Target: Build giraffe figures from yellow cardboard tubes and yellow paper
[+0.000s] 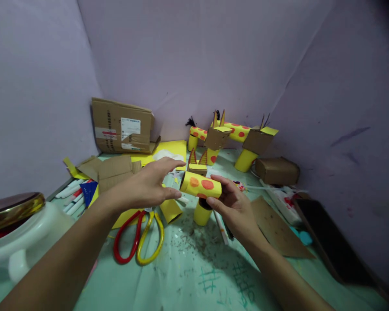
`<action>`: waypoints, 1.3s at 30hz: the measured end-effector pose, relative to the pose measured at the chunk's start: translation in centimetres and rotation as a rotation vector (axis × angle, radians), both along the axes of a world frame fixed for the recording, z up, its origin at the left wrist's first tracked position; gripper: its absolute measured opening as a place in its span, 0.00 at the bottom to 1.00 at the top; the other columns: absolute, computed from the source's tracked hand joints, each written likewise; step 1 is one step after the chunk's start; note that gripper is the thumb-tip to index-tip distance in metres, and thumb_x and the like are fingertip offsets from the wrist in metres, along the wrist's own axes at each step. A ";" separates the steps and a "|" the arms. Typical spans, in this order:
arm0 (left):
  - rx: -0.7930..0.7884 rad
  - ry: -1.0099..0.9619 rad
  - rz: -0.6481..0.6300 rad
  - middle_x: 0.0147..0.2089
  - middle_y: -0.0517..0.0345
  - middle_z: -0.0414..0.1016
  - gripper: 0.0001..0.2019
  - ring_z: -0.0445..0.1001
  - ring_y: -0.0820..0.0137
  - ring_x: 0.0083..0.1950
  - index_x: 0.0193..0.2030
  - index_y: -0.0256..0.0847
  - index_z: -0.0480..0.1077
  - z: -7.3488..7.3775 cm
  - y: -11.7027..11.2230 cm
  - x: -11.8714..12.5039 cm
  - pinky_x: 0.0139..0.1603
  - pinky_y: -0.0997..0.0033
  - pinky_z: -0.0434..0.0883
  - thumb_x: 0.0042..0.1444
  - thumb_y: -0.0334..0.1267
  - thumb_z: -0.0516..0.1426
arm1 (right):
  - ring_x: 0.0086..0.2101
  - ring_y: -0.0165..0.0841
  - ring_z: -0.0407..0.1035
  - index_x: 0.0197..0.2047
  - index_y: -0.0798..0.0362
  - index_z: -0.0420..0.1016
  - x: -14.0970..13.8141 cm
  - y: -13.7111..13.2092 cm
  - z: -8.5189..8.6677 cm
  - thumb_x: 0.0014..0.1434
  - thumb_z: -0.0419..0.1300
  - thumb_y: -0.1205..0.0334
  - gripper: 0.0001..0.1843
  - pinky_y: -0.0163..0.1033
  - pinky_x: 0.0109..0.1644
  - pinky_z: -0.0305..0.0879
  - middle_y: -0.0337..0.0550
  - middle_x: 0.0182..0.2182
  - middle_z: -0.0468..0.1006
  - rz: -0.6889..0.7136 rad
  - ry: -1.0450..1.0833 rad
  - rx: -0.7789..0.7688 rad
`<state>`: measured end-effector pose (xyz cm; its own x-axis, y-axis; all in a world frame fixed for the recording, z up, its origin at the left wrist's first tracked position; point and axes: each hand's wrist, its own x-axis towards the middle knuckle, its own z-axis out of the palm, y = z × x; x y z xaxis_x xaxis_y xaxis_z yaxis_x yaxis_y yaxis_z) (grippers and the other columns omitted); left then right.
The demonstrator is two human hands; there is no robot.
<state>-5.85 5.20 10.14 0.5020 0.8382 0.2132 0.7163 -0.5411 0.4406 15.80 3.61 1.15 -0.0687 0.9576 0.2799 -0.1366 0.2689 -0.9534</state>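
Observation:
My right hand grips the right end of a yellow paper tube with orange spots, thumb below and fingers behind. The tube lies level, its hollow end facing left. Just off that end is my left hand, thumb and fingers apart, with nothing between them. Under the tube a short yellow tube stands upright; whether the two touch I cannot tell. Behind the spotted tube shows a small cardboard head with two striped pointed ears. Another yellow tube lies below my left hand.
Yellow spotted cardboard animals stand at the back wall beside a cardboard box. Scissors with red and yellow handles lie in front. A white pot is at left, a dark phone at right, a cardboard sheet between.

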 end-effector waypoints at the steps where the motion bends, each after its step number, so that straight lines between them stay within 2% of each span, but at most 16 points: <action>1: -0.010 0.017 0.008 0.60 0.48 0.67 0.29 0.66 0.58 0.58 0.60 0.41 0.61 0.1 0.0 -0.2 0.57 0.58 0.63 0.49 0.42 0.59 | 0.45 0.41 0.71 0.49 0.45 0.68 0.0 0.0 0.1 0.47 0.68 0.59 0.25 0.50 0.50 0.69 0.44 0.46 0.75 -0.014 0.016 -0.004; 5: -0.055 0.083 0.022 0.60 0.50 0.67 0.30 0.67 0.57 0.58 0.60 0.44 0.61 0.4 -0.2 -0.9 0.56 0.58 0.63 0.49 0.43 0.58 | 0.48 0.43 0.71 0.48 0.46 0.69 0.1 -0.3 0.9 0.47 0.69 0.58 0.25 0.51 0.51 0.68 0.45 0.48 0.75 -0.062 0.025 0.004; 8: -0.079 0.152 0.042 0.56 0.50 0.72 0.27 0.70 0.56 0.54 0.57 0.45 0.65 0.3 0.0 -1.4 0.51 0.59 0.66 0.49 0.43 0.58 | 0.48 0.43 0.71 0.49 0.46 0.68 0.2 -0.5 1.1 0.48 0.68 0.59 0.25 0.51 0.51 0.69 0.46 0.48 0.75 -0.078 0.005 0.006; 10: -0.089 0.232 0.163 0.48 0.48 0.76 0.23 0.74 0.54 0.47 0.53 0.44 0.69 -0.3 0.2 -1.5 0.43 0.59 0.69 0.48 0.46 0.57 | 0.47 0.43 0.71 0.49 0.47 0.68 0.2 -0.6 1.0 0.47 0.68 0.59 0.25 0.51 0.50 0.69 0.47 0.48 0.75 -0.078 -0.007 -0.004; 12: -0.081 0.301 0.351 0.41 0.43 0.78 0.22 0.76 0.51 0.41 0.47 0.40 0.71 -1.4 0.4 -1.3 0.35 0.59 0.69 0.50 0.51 0.54 | 0.47 0.43 0.71 0.49 0.47 0.68 0.2 -0.6 0.8 0.47 0.69 0.59 0.26 0.52 0.50 0.68 0.48 0.47 0.75 -0.079 -0.012 -0.015; 14: -0.086 0.327 0.479 0.39 0.38 0.78 0.25 0.76 0.49 0.39 0.45 0.37 0.71 -2.7 0.4 -0.7 0.32 0.59 0.68 0.53 0.55 0.49 | 0.46 0.43 0.71 0.49 0.47 0.68 0.3 -0.5 0.4 0.46 0.69 0.59 0.26 0.53 0.51 0.68 0.48 0.47 0.75 -0.091 -0.013 -0.023; 16: -0.104 0.321 0.514 0.40 0.34 0.78 0.28 0.76 0.47 0.40 0.48 0.34 0.68 -3.7 0.2 0.1 0.32 0.58 0.68 0.55 0.57 0.45 | 0.46 0.43 0.71 0.49 0.47 0.69 0.4 -0.4 0.1 0.46 0.69 0.58 0.26 0.53 0.52 0.67 0.48 0.48 0.75 -0.119 -0.028 -0.022; 19: -0.090 0.326 0.557 0.38 0.32 0.77 0.28 0.76 0.44 0.40 0.49 0.32 0.67 -4.0 -0.6 1.4 0.34 0.53 0.68 0.57 0.55 0.43 | 0.47 0.43 0.71 0.49 0.47 0.69 0.8 -0.3 0.0 0.47 0.69 0.58 0.26 0.53 0.51 0.67 0.47 0.48 0.75 -0.170 -0.052 0.003; 21: -0.061 0.311 0.547 0.37 0.32 0.77 0.24 0.76 0.43 0.40 0.48 0.33 0.67 -3.7 -1.3 2.3 0.34 0.50 0.68 0.57 0.51 0.45 | 0.46 0.43 0.71 0.49 0.46 0.69 1.1 -0.4 0.1 0.48 0.68 0.58 0.25 0.52 0.51 0.68 0.46 0.47 0.75 -0.188 -0.045 0.022; 24: -0.095 0.125 0.400 0.39 0.38 0.78 0.21 0.76 0.46 0.40 0.49 0.37 0.67 -3.9 -2.5 3.9 0.33 0.53 0.69 0.51 0.46 0.54 | 0.44 0.41 0.73 0.49 0.45 0.69 1.7 -0.7 0.3 0.49 0.68 0.59 0.23 0.50 0.49 0.69 0.44 0.46 0.76 -0.202 -0.015 0.024; 26: -0.198 -0.060 0.332 0.44 0.39 0.77 0.28 0.76 0.48 0.43 0.54 0.38 0.63 -4.8 -3.2 5.1 0.35 0.55 0.71 0.45 0.43 0.59 | 0.42 0.39 0.73 0.49 0.44 0.70 2.4 -0.7 0.4 0.49 0.68 0.59 0.23 0.47 0.47 0.71 0.43 0.44 0.77 -0.202 -0.009 0.013; 29: -0.348 -0.254 0.363 0.53 0.35 0.71 0.37 0.74 0.48 0.48 0.60 0.36 0.55 -6.5 -3.6 6.8 0.41 0.51 0.72 0.42 0.40 0.61 | 0.42 0.38 0.73 0.49 0.44 0.70 3.5 -0.5 0.4 0.48 0.68 0.59 0.24 0.45 0.45 0.71 0.43 0.43 0.77 -0.136 -0.020 -0.002; 31: -0.413 -0.353 0.389 0.56 0.33 0.67 0.38 0.73 0.48 0.49 0.61 0.35 0.53 -7.4 -3.6 7.7 0.43 0.49 0.72 0.42 0.38 0.61 | 0.42 0.39 0.73 0.49 0.45 0.71 4.2 -0.3 0.4 0.47 0.69 0.60 0.24 0.46 0.46 0.71 0.44 0.44 0.77 -0.077 -0.030 -0.010; 33: -0.422 -0.447 0.367 0.56 0.37 0.69 0.34 0.73 0.51 0.50 0.58 0.37 0.55 -8.1 -3.6 8.2 0.45 0.49 0.72 0.42 0.35 0.60 | 0.43 0.40 0.72 0.48 0.46 0.71 4.7 -0.1 0.4 0.46 0.69 0.60 0.24 0.47 0.47 0.71 0.45 0.46 0.76 -0.040 -0.041 -0.005; 36: -0.389 -0.524 0.282 0.50 0.45 0.75 0.23 0.74 0.54 0.49 0.51 0.40 0.63 -8.7 -3.6 8.3 0.48 0.48 0.71 0.45 0.33 0.58 | 0.45 0.40 0.71 0.48 0.47 0.71 4.9 -0.1 0.2 0.47 0.68 0.60 0.24 0.47 0.49 0.70 0.46 0.47 0.75 -0.012 -0.092 0.021; 39: -0.380 -0.524 0.246 0.47 0.46 0.77 0.19 0.75 0.55 0.47 0.49 0.41 0.65 -9.1 -3.4 8.1 0.46 0.49 0.72 0.48 0.34 0.58 | 0.48 0.41 0.69 0.48 0.47 0.72 4.8 -0.1 0.0 0.47 0.68 0.62 0.23 0.48 0.53 0.67 0.46 0.48 0.74 0.016 -0.146 0.065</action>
